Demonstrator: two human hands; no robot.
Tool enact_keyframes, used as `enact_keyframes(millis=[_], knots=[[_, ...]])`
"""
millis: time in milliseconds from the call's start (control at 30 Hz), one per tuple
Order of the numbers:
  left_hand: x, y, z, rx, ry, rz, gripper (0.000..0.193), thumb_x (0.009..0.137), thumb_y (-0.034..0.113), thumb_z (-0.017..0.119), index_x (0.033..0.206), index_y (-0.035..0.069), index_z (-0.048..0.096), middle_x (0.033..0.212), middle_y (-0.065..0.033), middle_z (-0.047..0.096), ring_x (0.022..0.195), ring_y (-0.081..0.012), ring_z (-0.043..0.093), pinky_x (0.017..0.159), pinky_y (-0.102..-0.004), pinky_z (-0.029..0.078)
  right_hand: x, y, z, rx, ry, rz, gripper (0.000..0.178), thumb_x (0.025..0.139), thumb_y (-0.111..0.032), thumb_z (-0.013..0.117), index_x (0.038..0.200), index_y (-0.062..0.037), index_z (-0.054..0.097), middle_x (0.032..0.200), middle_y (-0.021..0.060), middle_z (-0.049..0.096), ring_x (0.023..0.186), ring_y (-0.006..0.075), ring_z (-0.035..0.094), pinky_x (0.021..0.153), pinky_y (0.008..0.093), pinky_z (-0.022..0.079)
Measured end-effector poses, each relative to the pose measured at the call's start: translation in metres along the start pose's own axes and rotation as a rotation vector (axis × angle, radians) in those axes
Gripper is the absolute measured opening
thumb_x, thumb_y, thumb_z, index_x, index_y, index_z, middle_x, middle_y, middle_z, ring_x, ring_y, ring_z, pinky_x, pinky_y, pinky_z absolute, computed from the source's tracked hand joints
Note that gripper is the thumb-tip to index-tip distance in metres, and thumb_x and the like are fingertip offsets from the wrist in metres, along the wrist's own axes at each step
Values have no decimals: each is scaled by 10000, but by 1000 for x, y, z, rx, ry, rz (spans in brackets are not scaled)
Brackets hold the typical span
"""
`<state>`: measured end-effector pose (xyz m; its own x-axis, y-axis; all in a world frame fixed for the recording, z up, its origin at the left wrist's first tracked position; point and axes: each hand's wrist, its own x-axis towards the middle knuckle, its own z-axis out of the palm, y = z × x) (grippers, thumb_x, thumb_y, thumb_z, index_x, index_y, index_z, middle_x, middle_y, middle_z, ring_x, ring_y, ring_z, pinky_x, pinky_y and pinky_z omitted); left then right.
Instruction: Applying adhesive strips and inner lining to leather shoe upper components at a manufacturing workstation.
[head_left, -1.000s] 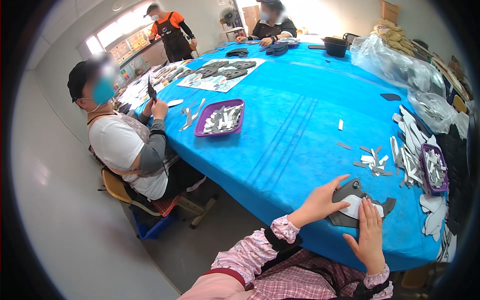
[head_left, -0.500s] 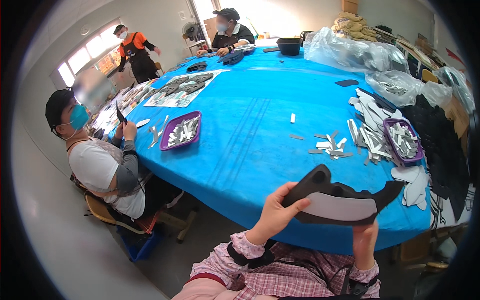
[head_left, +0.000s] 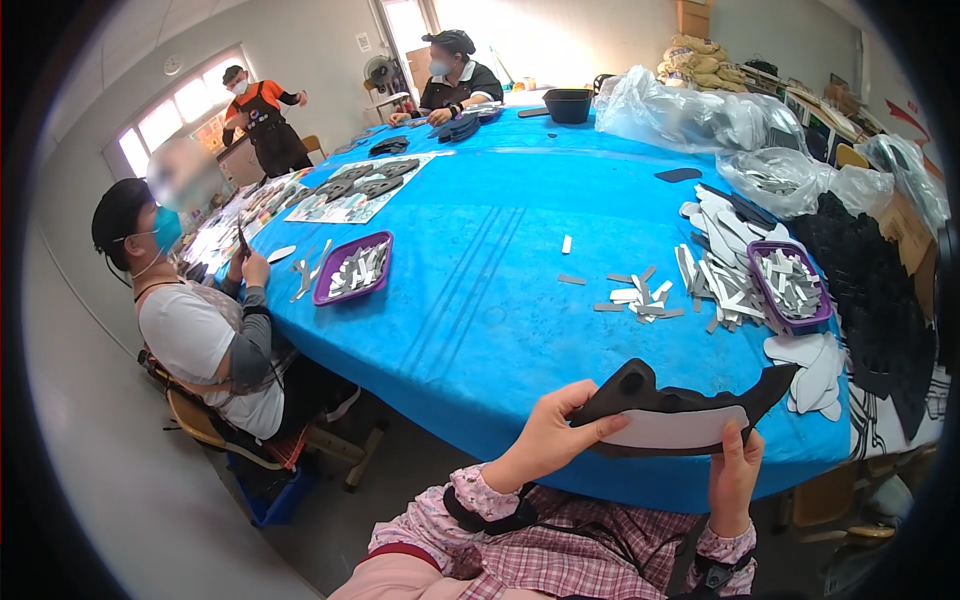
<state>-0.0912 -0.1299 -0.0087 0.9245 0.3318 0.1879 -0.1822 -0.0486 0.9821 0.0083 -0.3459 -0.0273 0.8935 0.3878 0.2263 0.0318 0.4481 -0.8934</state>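
A curved black foam piece (head_left: 640,388), with a notched upper edge, is held up in front of me above the near edge of the table. A pale, long rounded pad (head_left: 675,430) lies along its face. My left hand (head_left: 548,434) grips the left end, its thumb resting on the pad and its fingers behind. At the lower right, my right hand (head_left: 736,470) pinches the piece, with its thumb on the right end of the pad; its other fingers are mostly hidden behind.
Grey and white strips (head_left: 640,297) lie on the blue-covered table (head_left: 500,260). Purple baskets (head_left: 381,290) of strips stand left and right. Pale pads (head_left: 806,366), black foam pieces (head_left: 868,290) and plastic bags (head_left: 700,110) line the right side. A co-worker (head_left: 200,310) sits at left; others are farther back.
My right thumb has come up onto the front of the pad's right end. The foam piece sits slightly lower and further left in the view, which has shifted a little.
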Motion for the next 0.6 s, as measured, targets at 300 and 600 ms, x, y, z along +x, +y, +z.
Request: enact_keyframes(millis=[300, 600], knots=[[5, 14, -7, 17, -80, -29, 196, 831, 206, 699, 841, 35, 605, 740, 47, 494, 648, -26, 423, 537, -207, 335, 11, -1, -2, -88, 4, -21, 202, 881, -211, 640, 957, -25, 618, 887, 14, 627, 813, 90, 560, 753, 258, 431], [35, 79, -23, 532, -297, 336, 134, 776, 82, 712, 806, 2, 609, 697, -36, 507, 640, -106, 455, 570, -261, 362, 12, -17, 7, -144, -38, -20, 151, 851, -117, 659, 934, 7, 638, 854, -20, 609, 779, 49, 513, 681, 219, 414]])
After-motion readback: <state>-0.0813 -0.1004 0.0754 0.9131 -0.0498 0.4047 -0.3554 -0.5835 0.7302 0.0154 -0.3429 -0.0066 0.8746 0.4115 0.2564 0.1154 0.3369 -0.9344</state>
